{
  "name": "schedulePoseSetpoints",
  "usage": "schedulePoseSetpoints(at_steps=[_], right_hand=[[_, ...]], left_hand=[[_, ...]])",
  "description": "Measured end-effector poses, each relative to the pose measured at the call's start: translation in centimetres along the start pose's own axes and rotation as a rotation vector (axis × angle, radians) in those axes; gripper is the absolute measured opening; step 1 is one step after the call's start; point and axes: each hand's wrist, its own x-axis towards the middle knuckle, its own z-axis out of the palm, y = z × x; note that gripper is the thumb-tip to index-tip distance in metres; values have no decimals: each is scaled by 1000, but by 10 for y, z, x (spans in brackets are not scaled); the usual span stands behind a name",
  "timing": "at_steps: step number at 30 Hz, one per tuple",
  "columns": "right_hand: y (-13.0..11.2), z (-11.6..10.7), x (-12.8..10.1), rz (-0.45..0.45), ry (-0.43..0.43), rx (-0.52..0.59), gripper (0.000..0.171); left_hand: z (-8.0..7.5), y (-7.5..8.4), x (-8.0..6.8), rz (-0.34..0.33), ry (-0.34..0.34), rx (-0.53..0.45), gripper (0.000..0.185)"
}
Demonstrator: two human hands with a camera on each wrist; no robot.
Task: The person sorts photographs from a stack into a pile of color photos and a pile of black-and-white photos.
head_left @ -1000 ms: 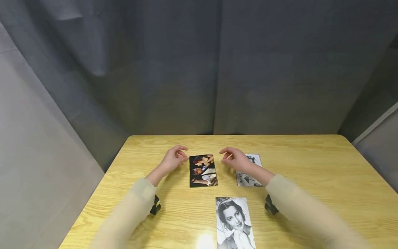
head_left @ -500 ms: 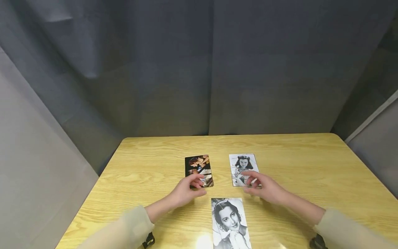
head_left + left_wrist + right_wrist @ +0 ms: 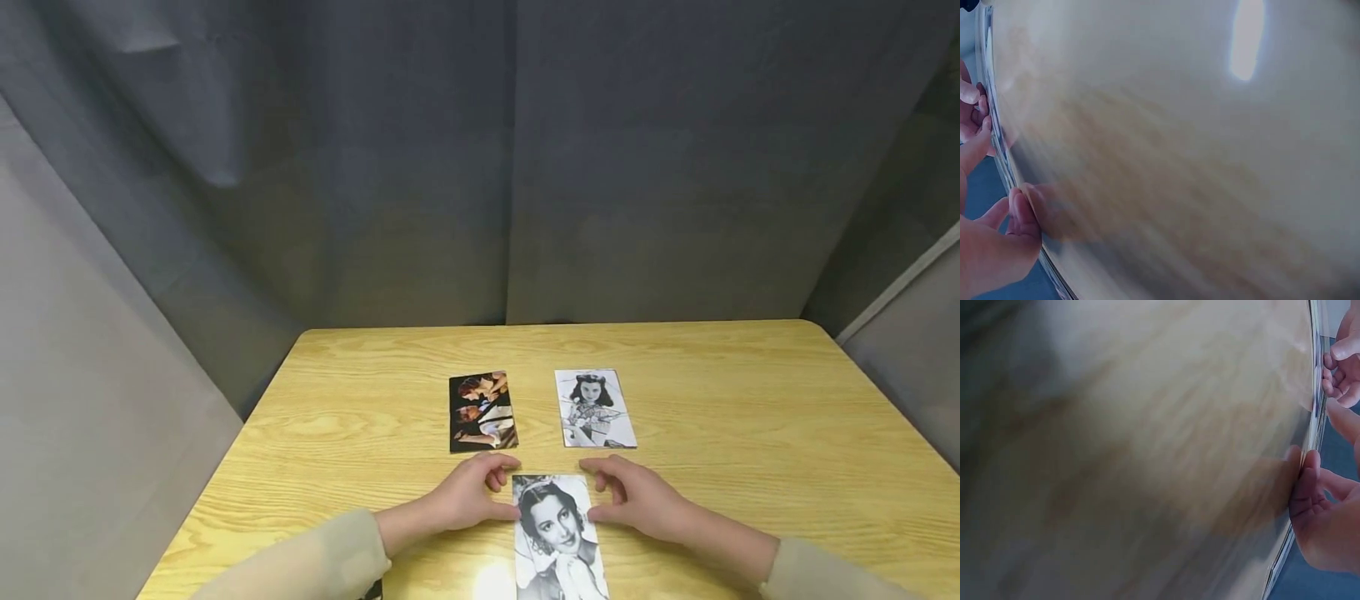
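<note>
A large black-and-white portrait photo [image 3: 557, 533] lies flat at the table's near edge. My left hand [image 3: 480, 492] sits at its upper left edge with curled fingers and the thumb against the side. My right hand [image 3: 630, 496] mirrors it on the upper right edge. In the left wrist view, blurred, the left hand's fingertips [image 3: 1022, 212] press on the photo's thin edge. The right wrist view shows the right hand's fingertips [image 3: 1304, 481] on the opposite edge. Both hands pinch the photo's sides.
A colour photo [image 3: 482, 410] and a smaller black-and-white photo [image 3: 594, 408] lie side by side just beyond the hands. The light wooden table [image 3: 750, 400] is backed by a dark grey curtain [image 3: 510, 167], with pale panels at both sides.
Both hands have drawn back from the colour photo in the far row. They now close in on the two sides of the near portrait photo.
</note>
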Motion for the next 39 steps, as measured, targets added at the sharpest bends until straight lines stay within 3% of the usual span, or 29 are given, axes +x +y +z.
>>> schedulePoseSetpoints(at_steps=[10, 21, 33, 39], right_hand=[[0, 1, 2, 20, 5, -103, 70], [-3, 2, 3, 12, 26, -129, 58], [-3, 5, 4, 25, 45, -106, 52], [-3, 6, 5, 14, 30, -44, 50]], left_hand=[[6, -2, 0, 19, 30, 127, 70], [6, 1, 0, 12, 45, 156, 63], [6, 7, 0, 8, 6, 92, 57], [7, 10, -1, 0, 4, 28, 60]])
